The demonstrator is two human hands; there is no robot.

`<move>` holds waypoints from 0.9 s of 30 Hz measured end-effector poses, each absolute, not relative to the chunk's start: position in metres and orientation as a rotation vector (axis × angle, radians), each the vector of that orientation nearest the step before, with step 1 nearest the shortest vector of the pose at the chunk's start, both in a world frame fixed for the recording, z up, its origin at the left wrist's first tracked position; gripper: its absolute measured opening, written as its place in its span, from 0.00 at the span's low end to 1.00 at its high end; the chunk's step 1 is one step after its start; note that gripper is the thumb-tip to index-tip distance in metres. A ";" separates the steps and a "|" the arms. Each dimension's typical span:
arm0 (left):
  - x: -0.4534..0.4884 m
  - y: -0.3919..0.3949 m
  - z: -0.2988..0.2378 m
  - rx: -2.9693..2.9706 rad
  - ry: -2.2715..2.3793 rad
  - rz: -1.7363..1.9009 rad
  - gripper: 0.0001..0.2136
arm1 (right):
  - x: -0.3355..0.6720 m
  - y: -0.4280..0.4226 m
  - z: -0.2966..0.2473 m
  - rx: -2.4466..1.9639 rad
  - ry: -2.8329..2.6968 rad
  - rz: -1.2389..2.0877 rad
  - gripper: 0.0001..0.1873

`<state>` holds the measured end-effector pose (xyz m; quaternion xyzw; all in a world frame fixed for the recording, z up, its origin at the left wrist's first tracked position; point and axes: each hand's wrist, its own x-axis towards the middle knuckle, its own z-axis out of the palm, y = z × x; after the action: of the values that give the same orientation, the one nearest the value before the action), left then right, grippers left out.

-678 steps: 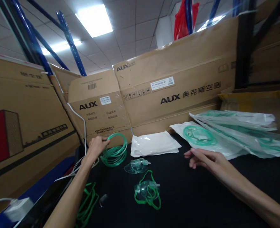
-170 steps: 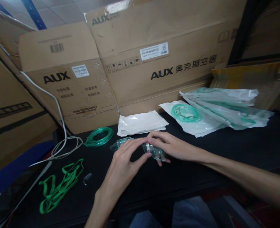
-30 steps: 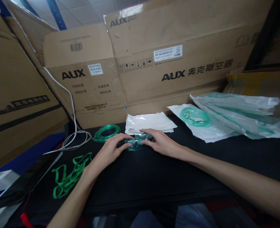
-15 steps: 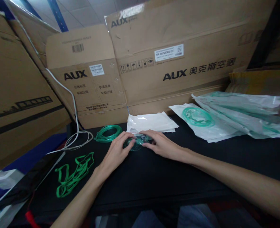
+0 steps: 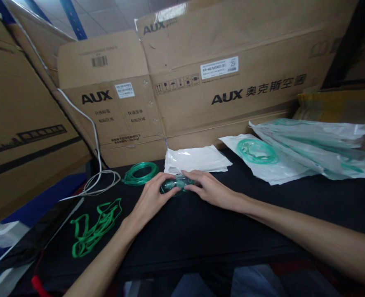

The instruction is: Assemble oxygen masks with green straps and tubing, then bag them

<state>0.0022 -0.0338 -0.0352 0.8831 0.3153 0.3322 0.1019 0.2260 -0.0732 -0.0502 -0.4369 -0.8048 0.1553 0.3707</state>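
Note:
Between my hands, on the black tabletop, is a clear greenish plastic oxygen mask (image 5: 176,192), largely covered by my fingers. My left hand (image 5: 154,190) grips its left side, thumb stretched across the front and fingers curled behind. On the other side my right hand (image 5: 208,186) pinches the mask with thumb and fingers. A coil of green tubing (image 5: 141,173) lies just beyond my left hand. Nearer to me on the left is a loose heap of green elastic straps (image 5: 95,231). White flat packets (image 5: 197,159) lie directly behind the mask.
Clear-and-white bags with green tubing (image 5: 259,154) are piled at the right rear. Large cardboard boxes (image 5: 182,111) wall off the back and left. A white cable (image 5: 96,140) hangs down at the left, ending in loops on the black table (image 5: 231,239).
My left thumb has slid to the right across the front of the mask, closer to my right thumb. Both hands stay around the mask. The view has shifted very slightly.

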 end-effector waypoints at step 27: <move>-0.005 -0.034 -0.032 2.624 0.700 0.874 0.12 | 0.239 -0.074 -0.043 -1.042 -2.202 0.273 0.15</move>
<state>-0.0052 -0.0339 -0.0324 0.9102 0.2428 0.3030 0.1441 0.2391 -0.0736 -0.0435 -0.4000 -0.8454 0.1047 0.3381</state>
